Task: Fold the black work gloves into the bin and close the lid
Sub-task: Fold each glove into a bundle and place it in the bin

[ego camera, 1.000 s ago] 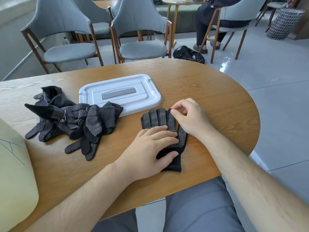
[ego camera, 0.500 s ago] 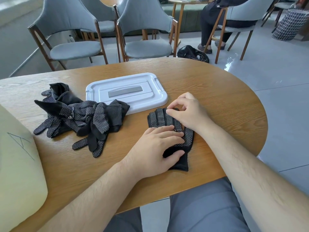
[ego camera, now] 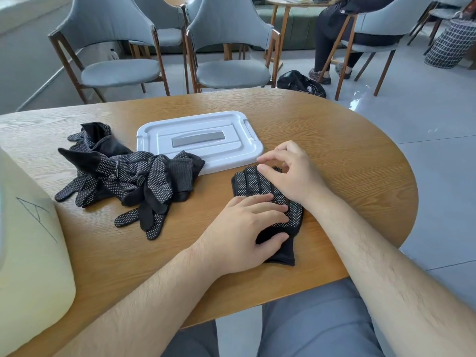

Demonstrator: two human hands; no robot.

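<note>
A black dotted work glove [ego camera: 251, 183] lies flat on the wooden table [ego camera: 355, 150] in front of me, fingers pointing away. My left hand [ego camera: 242, 233] presses flat on its palm and cuff. My right hand [ego camera: 292, 173] rests on the glove's fingers with its thumb tip touching them and its other fingers loosely arched above. A heap of several more black dotted gloves [ego camera: 128, 176] sits to the left. The white bin lid [ego camera: 201, 140] lies flat behind the gloves. The pale bin [ego camera: 31, 253] shows only as a wall at the left edge.
Grey chairs [ego camera: 226, 70] stand beyond the table's far edge. A person sits on a chair [ego camera: 371, 29] at the back right, with a black bag [ego camera: 300, 82] on the floor nearby. My grey trouser legs [ego camera: 316, 328] are under the near edge.
My right hand has let go of its pinch on the glove's fingertips and slid back over the glove's fingers. My left hand stays pressed on the glove.
</note>
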